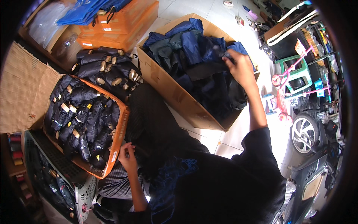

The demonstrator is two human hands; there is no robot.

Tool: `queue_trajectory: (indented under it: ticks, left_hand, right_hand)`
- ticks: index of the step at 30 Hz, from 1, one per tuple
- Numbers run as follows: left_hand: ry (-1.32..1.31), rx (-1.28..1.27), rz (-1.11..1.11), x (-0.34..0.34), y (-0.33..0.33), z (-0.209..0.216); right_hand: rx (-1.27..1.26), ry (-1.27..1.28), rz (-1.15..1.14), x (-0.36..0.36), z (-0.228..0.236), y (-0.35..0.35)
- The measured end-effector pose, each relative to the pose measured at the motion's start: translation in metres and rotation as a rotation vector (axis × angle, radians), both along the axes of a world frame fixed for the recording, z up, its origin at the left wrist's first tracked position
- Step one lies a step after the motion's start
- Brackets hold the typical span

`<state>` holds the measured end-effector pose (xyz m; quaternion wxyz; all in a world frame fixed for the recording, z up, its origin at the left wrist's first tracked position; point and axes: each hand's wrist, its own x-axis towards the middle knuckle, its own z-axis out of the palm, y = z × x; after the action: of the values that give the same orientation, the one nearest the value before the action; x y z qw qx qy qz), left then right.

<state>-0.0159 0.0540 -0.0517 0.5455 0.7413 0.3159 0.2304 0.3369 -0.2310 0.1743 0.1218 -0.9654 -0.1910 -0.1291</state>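
Observation:
A tall cardboard box (pixel 164 86) stands in front of me, filled with dark blue and black folded fabric pieces (pixel 192 46). Over its right side hovers my right hand (pixel 239 64), fingers pinched around a small dark thing that is blurred. My left hand (pixel 128 156) hangs loosely beside the orange-edged box (pixel 121 128), its fingers slightly curled and apart, with nothing seen in them. Packed inside that box are black rolled bundles (pixel 80 125) with beige bits and a few yellow tags. More black bundles (pixel 108 69) lie piled behind it.
Left of me, a grey plastic crate (pixel 84 194) holds more dark items. An orange package (pixel 119 28) with blue bags (pixel 80 13) on it stands at the back left. On the right are a pink scooter (pixel 283 89), a green stool (pixel 298 74) and a motorbike wheel (pixel 305 133).

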Motion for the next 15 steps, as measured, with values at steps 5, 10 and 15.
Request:
queue_trajectory:
  ticks: [5, 10, 15]
  left_hand:
    - [-0.231, -0.181, -0.043, 0.028, 0.001, 0.069]
    - [-0.42, 0.025, -0.335, 0.061, 0.02, 0.162]
    - [-0.414, 0.01, -0.459, 0.068, 0.021, 0.185]
  right_hand:
    - [0.912, 0.26, 0.388, -0.05, 0.041, 0.036]
    - [0.676, 0.623, 0.685, -0.108, 0.032, 0.093]
    - [0.475, 0.8, 0.981, -0.13, -0.008, 0.138]
